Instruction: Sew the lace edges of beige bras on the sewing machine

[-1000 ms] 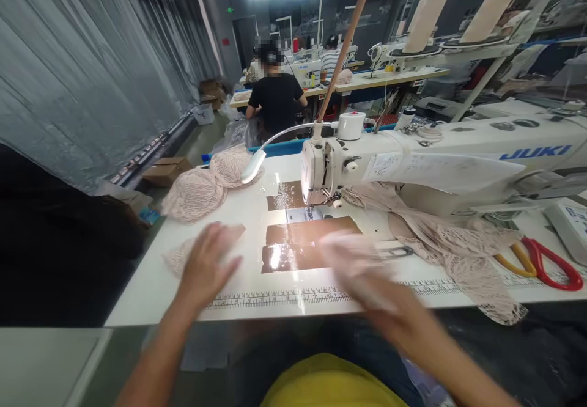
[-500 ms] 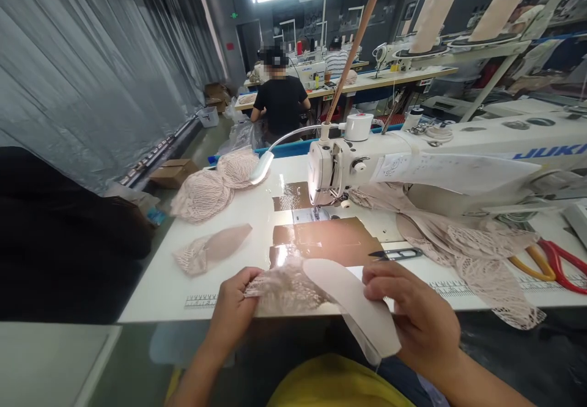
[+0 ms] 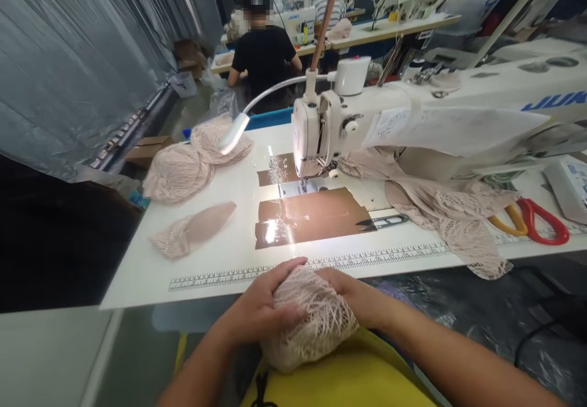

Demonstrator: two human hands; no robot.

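At the table's front edge, over the yellow cloth on my lap, my two hands hold a beige lace-covered bra cup [image 3: 316, 318], its rounded lace side showing. My left hand [image 3: 266, 306] wraps its left side, thumb across the lace. My right hand [image 3: 353, 297] grips the upper right rim, with its fingers mostly hidden behind the cup. Ahead stands a white sewing machine [image 3: 316, 126], brown shiny sheets [image 3: 312, 214] taped by its needle. A flat beige lace piece [image 3: 197, 230] lies left of them.
Joined lace cups [image 3: 178, 168] sit at the back left under a lamp [image 3: 236, 132]. Black thread snips [image 3: 383, 222] lie right of the sheets. Lace fabric [image 3: 458, 211] and red-handled scissors [image 3: 545, 220] are farther right. A printed ruler [image 3: 220, 278] runs along the front edge. A person [image 3: 263, 58] sits beyond.
My hands have come together and drawn the lace and pale cup from the table edge towards my lap. The pale cup's smooth side has turned out of sight. The view has tilted down.
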